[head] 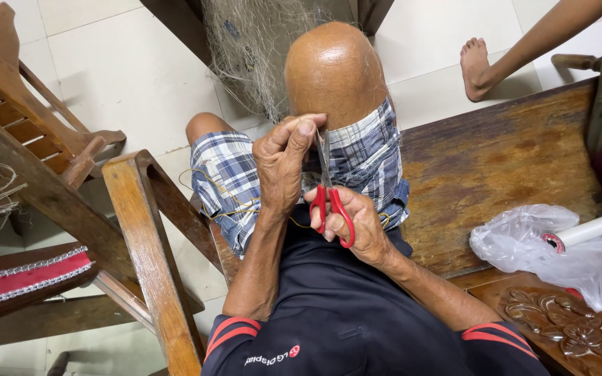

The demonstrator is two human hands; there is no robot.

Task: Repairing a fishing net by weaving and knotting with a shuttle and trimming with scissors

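Here, wooden bench — pale tiled floor

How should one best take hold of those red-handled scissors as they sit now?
By the red loops of the scissors, coming from the wearer's side, below the blades. The right hand already has fingers through the loops, and the blades point up and away toward the fine netting pinched by the left hand. The looped handles are the only blunt, rounded part; the blade end is narrow and crowded.
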